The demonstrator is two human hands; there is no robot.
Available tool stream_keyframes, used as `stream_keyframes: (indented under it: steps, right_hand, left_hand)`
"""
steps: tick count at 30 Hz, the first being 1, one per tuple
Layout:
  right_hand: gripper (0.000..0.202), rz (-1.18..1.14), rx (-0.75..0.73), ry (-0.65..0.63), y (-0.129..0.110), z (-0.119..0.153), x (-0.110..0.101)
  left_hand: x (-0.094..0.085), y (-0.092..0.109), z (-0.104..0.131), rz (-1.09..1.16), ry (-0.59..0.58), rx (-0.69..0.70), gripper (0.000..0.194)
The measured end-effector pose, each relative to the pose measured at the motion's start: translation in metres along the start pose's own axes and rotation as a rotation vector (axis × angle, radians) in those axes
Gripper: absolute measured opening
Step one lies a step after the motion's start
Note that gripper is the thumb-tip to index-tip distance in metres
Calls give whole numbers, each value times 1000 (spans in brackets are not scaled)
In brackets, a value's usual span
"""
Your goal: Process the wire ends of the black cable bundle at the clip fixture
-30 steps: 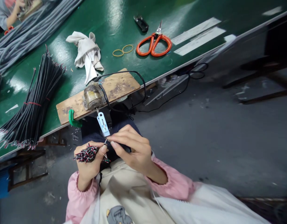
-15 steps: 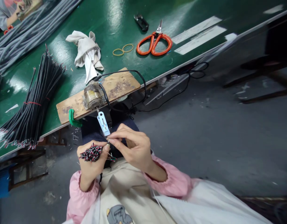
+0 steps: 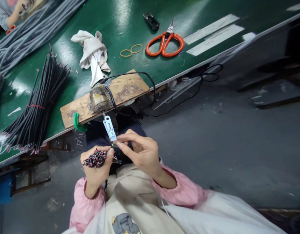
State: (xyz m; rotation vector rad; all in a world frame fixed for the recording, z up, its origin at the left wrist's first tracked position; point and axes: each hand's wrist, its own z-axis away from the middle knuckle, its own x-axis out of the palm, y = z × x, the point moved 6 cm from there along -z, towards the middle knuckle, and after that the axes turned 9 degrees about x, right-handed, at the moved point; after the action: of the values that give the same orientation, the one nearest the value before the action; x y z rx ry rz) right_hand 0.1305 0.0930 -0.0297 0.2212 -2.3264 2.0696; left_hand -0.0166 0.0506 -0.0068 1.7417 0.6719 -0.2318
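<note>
Relative to the preceding frame, the fingertips of the right hand [image 3: 116, 140] have shifted slightly up and outward, to just beside the lower end of the blue clip [image 3: 110, 128]. Nearest the viewer, the left hand [image 3: 97, 164] is closed around the cable bundle [image 3: 95, 159], its red, white and black wire ends showing; its thumb and forefinger pinch one stripped cable [image 3: 112, 146], tip directed at the clip's lower end. The right thumb and forefinger form a narrow pinch; whether anything lies between them cannot be told. Beyond the hands, the blue clip hangs from the cylindrical unit [image 3: 99, 99], mounted on the wooden board [image 3: 127, 87] at the table edge, with the green clamp [image 3: 79, 123] on its left part. Farther across the green table [image 3: 130, 22] lie the tied black cables [image 3: 41, 104], white cloth [image 3: 92, 53], yellow bands [image 3: 131, 50], orange-handled scissors [image 3: 165, 44] and black cutter [image 3: 151, 21]. At the far left, grey cables [image 3: 37, 35] extend before a co-worker's hand [image 3: 18, 11].
</note>
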Motion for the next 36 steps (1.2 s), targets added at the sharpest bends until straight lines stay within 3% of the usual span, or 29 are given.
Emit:
stream_keyframes:
  steps: [3, 10, 16, 18, 20, 22, 26, 28, 32, 36]
  right_hand:
    - [9, -83, 43, -45, 0, -3, 2]
    - [12, -154, 48, -13, 1, -6, 1]
    - [10, -283, 193, -181, 20, -5, 10]
    - [3, -220, 115, -160, 15, -5, 8]
    - [11, -118, -17, -95, 7, -5, 4]
    - [19, -102, -61, -117, 2, -5, 4]
    - [34, -346, 262, -366, 20, -14, 17]
    - [41, -430, 419, -356, 29, -23, 21]
    - [57, -520, 527, -351, 29, -45, 35]
    - [55, -638, 612, -427, 23, -52, 51]
  left_hand:
    - [1, 0, -1, 5, -7, -5, 12]
    - [3, -3, 0, 60, -6, -40, 10]
    - [1, -1, -2, 53, -13, -11, 9]
    - [2, 0, -3, 71, -45, -1, 9]
    - [2, -1, -5, 119, -72, -4, 9]
    - [3, -2, -5, 185, -101, -21, 9]
    - [0, -3, -4, 265, -117, -15, 10]
    - [-4, -1, -2, 267, -89, 13, 12]
    - [-11, 5, -2, 224, -14, 62, 14]
    - [-11, 8, -6, 146, 48, 60, 11]
